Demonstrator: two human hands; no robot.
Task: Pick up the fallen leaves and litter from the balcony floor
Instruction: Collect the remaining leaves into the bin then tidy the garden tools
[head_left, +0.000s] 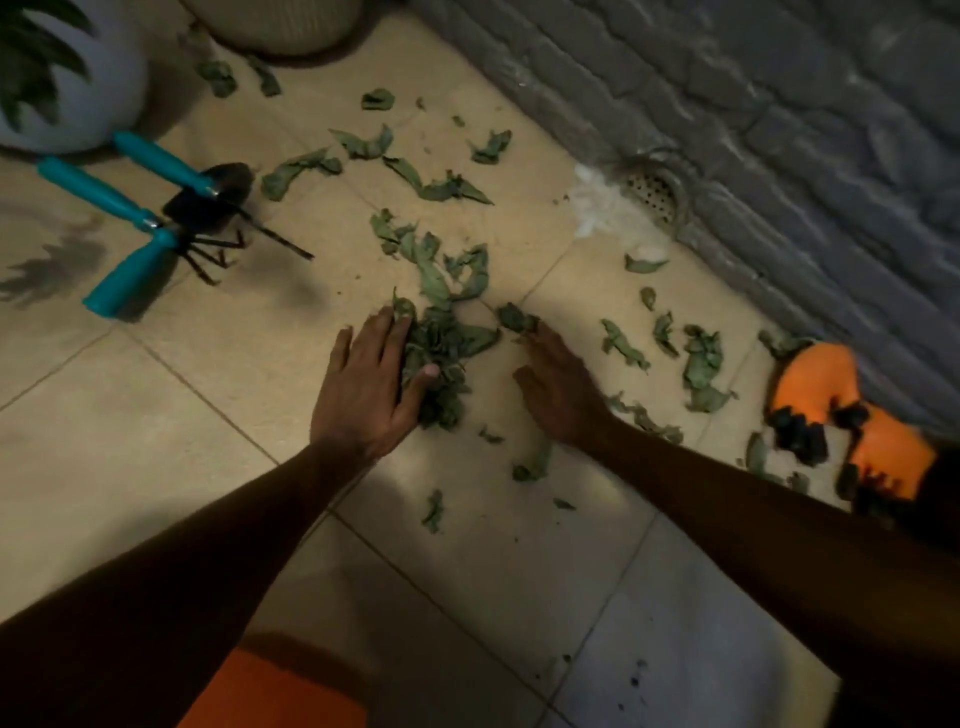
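Note:
Dry green leaves lie scattered over the beige tiled balcony floor (156, 415). A bunched pile of leaves (447, 353) sits in the middle of the view. My left hand (363, 384) lies flat on the floor with straight fingers, pressing against the pile's left side. My right hand (558, 384) is also flat and open on the floor just right of the pile, fingertips touching a leaf (517, 318). More loose leaves (701, 364) lie to the right, and others (431, 182) farther back. A white scrap of litter (597, 208) lies by the floor drain (657, 189).
Three teal-handled garden tools (150, 218) lie at the left. A white plant pot (98, 78) and a pale basket (280, 26) stand at the back. A grey brick wall (779, 130) runs along the right. An orange broken object (852, 415) with dark soil rests by the wall.

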